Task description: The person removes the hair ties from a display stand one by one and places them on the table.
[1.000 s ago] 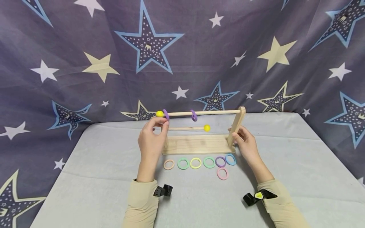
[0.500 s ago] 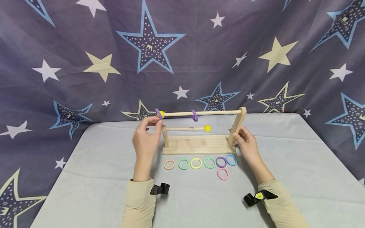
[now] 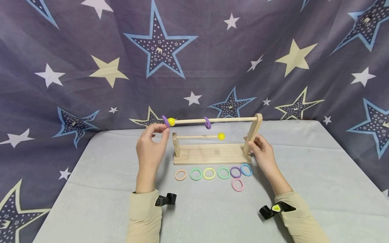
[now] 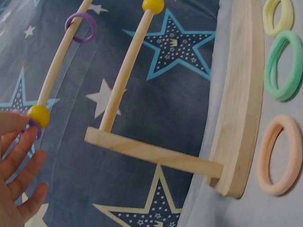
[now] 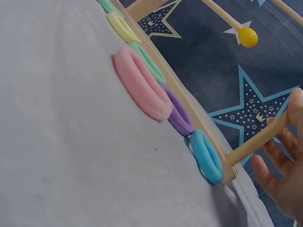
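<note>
My left hand (image 3: 151, 146) pinches a purple ring (image 3: 165, 121) between thumb and fingers, at the yellow ball (image 3: 171, 122) on the upper rod's left end. Whether the ring is fully off the ball is hard to tell. Another purple ring (image 3: 207, 123) hangs midway along that upper rod (image 3: 231, 119). My right hand (image 3: 263, 153) grips the tall right post (image 3: 253, 133) of the wooden stand (image 3: 212, 154). From the short left post (image 3: 176, 145) a lower rod (image 3: 197, 137) runs right to a second yellow ball (image 3: 221, 136).
In front of the stand lie several rings on the grey cloth: orange (image 3: 180, 175), green (image 3: 196, 174), yellow (image 3: 209, 173), another green (image 3: 223, 173), purple (image 3: 235, 172) and blue (image 3: 246, 169), with pink (image 3: 237, 184) nearer. A star-patterned curtain (image 3: 194, 60) hangs behind.
My left hand has moved left with the purple ring, from the rod just right of the end ball, over the ball, to its left side. The right hand stays on the post.
</note>
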Action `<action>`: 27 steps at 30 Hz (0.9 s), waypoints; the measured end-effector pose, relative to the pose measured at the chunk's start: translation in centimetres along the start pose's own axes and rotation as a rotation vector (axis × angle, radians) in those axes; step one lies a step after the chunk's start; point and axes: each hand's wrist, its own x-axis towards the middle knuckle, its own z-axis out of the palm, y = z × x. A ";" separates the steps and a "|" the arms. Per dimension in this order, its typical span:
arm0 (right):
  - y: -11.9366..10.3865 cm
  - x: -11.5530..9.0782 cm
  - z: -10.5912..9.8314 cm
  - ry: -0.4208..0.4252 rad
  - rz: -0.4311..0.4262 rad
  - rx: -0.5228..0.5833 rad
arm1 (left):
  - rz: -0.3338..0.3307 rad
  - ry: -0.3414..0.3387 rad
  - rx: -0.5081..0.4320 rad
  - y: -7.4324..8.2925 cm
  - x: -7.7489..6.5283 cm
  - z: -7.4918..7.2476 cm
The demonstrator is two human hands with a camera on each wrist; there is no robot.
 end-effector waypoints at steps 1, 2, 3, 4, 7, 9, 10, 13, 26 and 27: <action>0.0 0.0 0.0 0.000 0.000 0.004 | 0.014 -0.011 0.001 0.0 0.0 -0.1; 0.0 0.0 0.0 -0.001 -0.003 0.007 | 0.030 -0.023 0.004 0.0 0.1 -0.2; 0.0 0.0 0.0 0.000 -0.004 0.007 | 0.045 -0.032 0.008 0.0 0.1 -0.3; 0.0 0.0 0.0 0.000 -0.004 0.011 | 0.058 -0.040 0.012 0.0 0.1 -0.4; -0.1 0.0 0.0 0.003 -0.004 0.014 | 0.089 -0.050 0.026 0.1 0.2 -0.4; -0.1 0.0 0.0 0.006 -0.001 0.007 | 0.102 -0.048 0.032 0.2 0.2 -0.4; -0.1 0.0 0.0 0.007 0.003 0.004 | 0.108 -0.045 0.031 0.3 0.2 -0.4; -0.1 0.0 0.1 0.013 0.010 -0.012 | 0.138 -0.035 0.024 0.6 0.1 -0.4; 0.0 0.0 0.0 0.003 0.008 -0.002 | 0.245 -0.156 -0.014 1.6 -0.1 -0.1; 0.0 0.0 0.0 0.003 0.005 -0.007 | 0.253 -0.170 -0.013 1.7 -0.1 -0.1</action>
